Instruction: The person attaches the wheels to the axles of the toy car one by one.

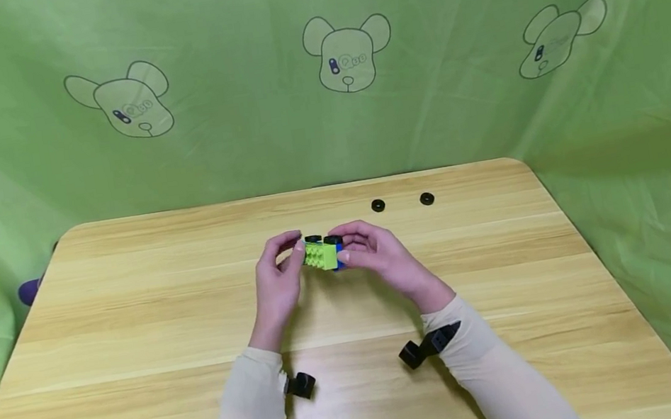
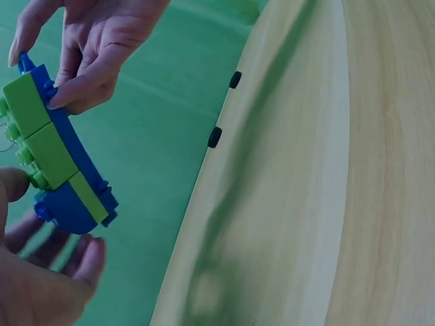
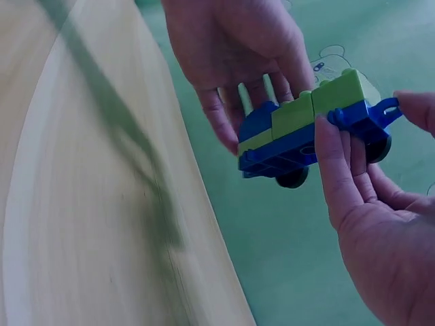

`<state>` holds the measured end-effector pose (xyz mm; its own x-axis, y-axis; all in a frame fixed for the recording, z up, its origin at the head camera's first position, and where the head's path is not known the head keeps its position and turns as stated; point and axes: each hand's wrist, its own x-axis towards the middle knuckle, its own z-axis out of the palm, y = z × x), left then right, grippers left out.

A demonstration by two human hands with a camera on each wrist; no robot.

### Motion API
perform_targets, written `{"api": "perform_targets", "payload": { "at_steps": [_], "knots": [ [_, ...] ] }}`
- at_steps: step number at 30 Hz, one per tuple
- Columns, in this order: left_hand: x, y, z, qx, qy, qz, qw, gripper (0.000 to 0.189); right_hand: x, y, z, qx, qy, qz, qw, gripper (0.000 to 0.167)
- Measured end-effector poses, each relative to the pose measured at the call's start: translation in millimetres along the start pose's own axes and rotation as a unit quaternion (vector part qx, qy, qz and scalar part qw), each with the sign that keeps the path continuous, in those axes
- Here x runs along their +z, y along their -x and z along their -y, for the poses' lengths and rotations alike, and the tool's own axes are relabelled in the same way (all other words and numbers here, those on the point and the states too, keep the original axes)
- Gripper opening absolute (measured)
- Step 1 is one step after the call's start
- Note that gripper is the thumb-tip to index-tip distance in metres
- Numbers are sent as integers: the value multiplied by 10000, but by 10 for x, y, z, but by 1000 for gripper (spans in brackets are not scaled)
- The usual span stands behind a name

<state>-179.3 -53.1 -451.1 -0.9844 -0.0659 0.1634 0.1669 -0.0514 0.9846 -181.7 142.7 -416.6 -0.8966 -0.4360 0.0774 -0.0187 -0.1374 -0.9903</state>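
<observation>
Find one block vehicle (image 1: 320, 256) held up between left hand (image 1: 276, 281) and right hand (image 1: 387, 259). Hangs above the tabletop (image 1: 133, 324), about midway between left and right edges, closer to the far edge than the near. Shows lime-green blocks (image 3: 292, 115) on a blue base (image 3: 272, 159), with a curved blue piece (image 2: 66, 209) at the left-hand end and a blue loop (image 2: 26, 62) at the right-hand end. Carries two fitted black wheels (image 3: 292, 178) on the side towards the far edge.

On right-hand fingers: closed about the loop end, one tip against the side of the base, another at the loop. On left-hand fingers: partly curled, spread loosely around the curved piece, one tip against a lime-green stud (image 2: 39, 180). Cannot tell the firmness of either hold.

Note two loose black wheels (image 1: 378, 205) lying flat, well apart, just inside the far edge, towards the far right corner.
</observation>
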Motion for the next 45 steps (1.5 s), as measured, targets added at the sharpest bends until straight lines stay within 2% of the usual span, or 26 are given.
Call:
{"api": "perform_targets", "payload": {
  "at_steps": [5, 8, 10, 13, 18, 22, 26, 29, 32, 36, 45],
  "knots": [
    [-32, 29, -55, 866, 50, 687, 9939, 25, -42, -11, -8, 185, -880, -108, 9959, 46],
    [-50, 76, -191, 1098, -8, 1112, 9877, 33, -64, -8, 5, 218, -1086, -121, 9938, 45],
    [-56, 106, -289, 1111, -149, 1286, 9853, 38, -74, -9, 14, 245, -1129, -104, 9933, 45],
    [-59, 129, -377, 964, -450, 1368, 9849, 42, -82, -15, 21, 346, -1150, -123, 9927, 45],
    [-67, 112, -367, 733, -686, 1347, 9858, 39, -89, -32, 34, 592, -1260, -221, 9900, 43],
    [-85, 52, -178, 633, -478, 1332, 9879, 36, -101, -37, 48, 668, -1410, -228, 9875, 41],
    [-102, 9, -14, 398, -258, 1245, 9911, 40, -121, -49, 47, 692, -1404, -212, 9874, 40],
    [-109, 10, 2, 172, -140, 1149, 9931, 41, -144, -65, 40, 668, -1111, -248, 9913, 40],
    [-116, 8, 2, -89, -118, 1044, 9944, 41, -173, -87, 35, 696, -517, -310, 9958, 41],
    [-124, -5, 17, -413, -154, 893, 9950, 40, -224, -111, 32, 822, 199, -355, 9958, 38],
    [-144, -20, 38, -527, -68, 761, 9957, 35, -378, -123, 0, 841, 735, -502, 9925, 31]
  ]
}}
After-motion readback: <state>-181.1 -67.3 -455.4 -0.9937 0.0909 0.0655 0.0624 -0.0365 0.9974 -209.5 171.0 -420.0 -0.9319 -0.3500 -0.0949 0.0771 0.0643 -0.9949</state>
